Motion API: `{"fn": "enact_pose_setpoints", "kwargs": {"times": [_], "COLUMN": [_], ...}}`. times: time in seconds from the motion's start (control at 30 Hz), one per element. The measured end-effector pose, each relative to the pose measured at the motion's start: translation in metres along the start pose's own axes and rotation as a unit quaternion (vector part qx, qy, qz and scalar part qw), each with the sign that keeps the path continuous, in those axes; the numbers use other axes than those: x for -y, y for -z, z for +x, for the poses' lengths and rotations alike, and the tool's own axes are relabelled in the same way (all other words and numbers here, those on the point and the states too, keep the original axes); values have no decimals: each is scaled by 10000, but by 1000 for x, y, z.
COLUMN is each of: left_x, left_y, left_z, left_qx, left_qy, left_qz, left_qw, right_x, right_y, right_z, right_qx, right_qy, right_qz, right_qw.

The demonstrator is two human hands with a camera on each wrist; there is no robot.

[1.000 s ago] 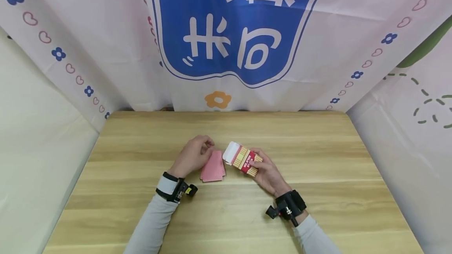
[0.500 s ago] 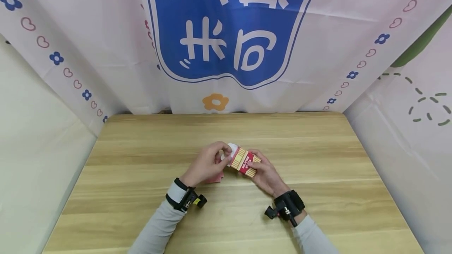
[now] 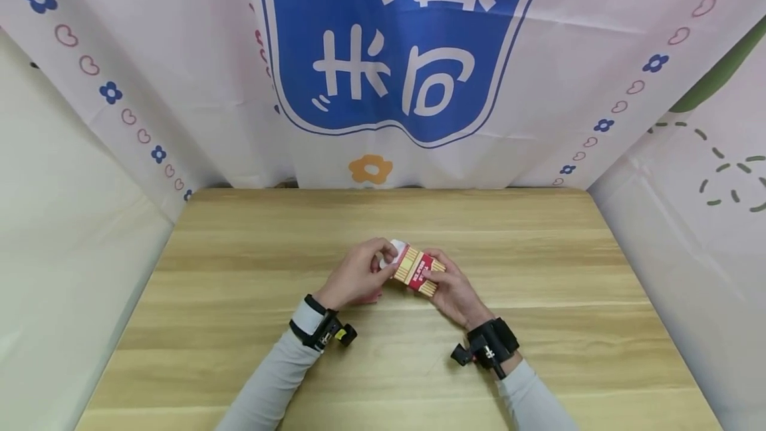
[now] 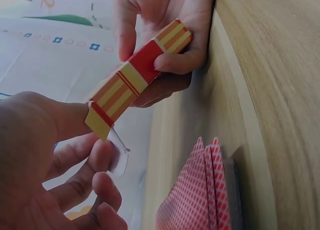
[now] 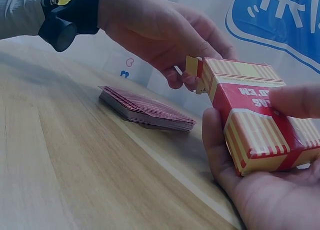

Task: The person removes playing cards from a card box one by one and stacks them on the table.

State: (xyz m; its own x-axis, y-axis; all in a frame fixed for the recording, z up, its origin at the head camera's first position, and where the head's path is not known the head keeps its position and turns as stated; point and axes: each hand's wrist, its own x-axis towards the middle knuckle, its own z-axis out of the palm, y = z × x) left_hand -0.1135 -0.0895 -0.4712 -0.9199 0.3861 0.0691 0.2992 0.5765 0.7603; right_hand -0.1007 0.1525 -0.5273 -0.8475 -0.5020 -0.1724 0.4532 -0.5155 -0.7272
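Observation:
My right hand (image 3: 457, 298) grips a playing-card box (image 3: 414, 271) printed in red with yellow stripes, thumb across its front, held tilted above the table. The box's end flaps stand out toward my left hand (image 3: 357, 273). In the left wrist view, the left thumb lies at the box's end and a fingertip is against the white flap (image 4: 119, 162), pinching it; the other fingers are loosely bent. A deck of playing cards (image 5: 145, 109) with red patterned backs lies on the table below the left hand. The head view shows only an edge of it.
The wooden table (image 3: 526, 238) runs back to a white curtain (image 3: 532, 118) with a blue printed sign. Each wrist carries a black strap with a small camera, the left one (image 3: 323, 328) close to the table's middle.
My left hand has moved from beside the deck up and right to the box's open end, now covering most of the deck in the head view. The right hand and box stay nearly in place.

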Motion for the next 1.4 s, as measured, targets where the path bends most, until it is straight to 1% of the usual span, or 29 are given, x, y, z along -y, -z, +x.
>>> {"fn": "enact_pose_setpoints", "kwargs": {"times": [0.13,0.37,0.43,0.5,0.6,0.77,0.87,1.0,1.1,1.27,1.33,1.4], "left_x": [-2,-4,-5,-5,-4,2,7,13,17,24,27,30], "left_y": [3,8,10,13,17,23,28,37,44,57,63,67], "left_z": [2,-1,-1,-1,-1,-1,-1,-1,-1,-1,-2,-2], "left_qx": [73,185,171,140,17,-156,-206,-232,-221,-295,-363,-433], "left_qy": [83,268,309,349,361,414,366,339,354,360,416,501], "left_qz": [71,264,142,-81,-387,-513,-579,-846,-1276,-2107,-2286,-2331], "left_qw": [9999,9991,9993,9993,9986,9977,9974,9956,9909,9764,9720,9702], "right_x": [2,-1,-2,-2,-1,-1,-2,-2,-2,-1,0,0], "right_y": [1,2,3,3,3,1,1,2,1,0,0,0], "right_z": [1,1,1,1,1,0,1,1,1,1,1,1], "right_qx": [3,-77,-80,-92,-123,-216,-243,-224,-193,-188,-199,-195], "right_qy": [54,55,60,49,26,-8,-13,16,19,71,83,77], "right_qz": [30,97,103,100,62,-29,-48,-24,26,96,121,119], "right_qw": [10000,9999,9999,9999,9999,9998,9997,9997,9998,9998,9997,9997]}}
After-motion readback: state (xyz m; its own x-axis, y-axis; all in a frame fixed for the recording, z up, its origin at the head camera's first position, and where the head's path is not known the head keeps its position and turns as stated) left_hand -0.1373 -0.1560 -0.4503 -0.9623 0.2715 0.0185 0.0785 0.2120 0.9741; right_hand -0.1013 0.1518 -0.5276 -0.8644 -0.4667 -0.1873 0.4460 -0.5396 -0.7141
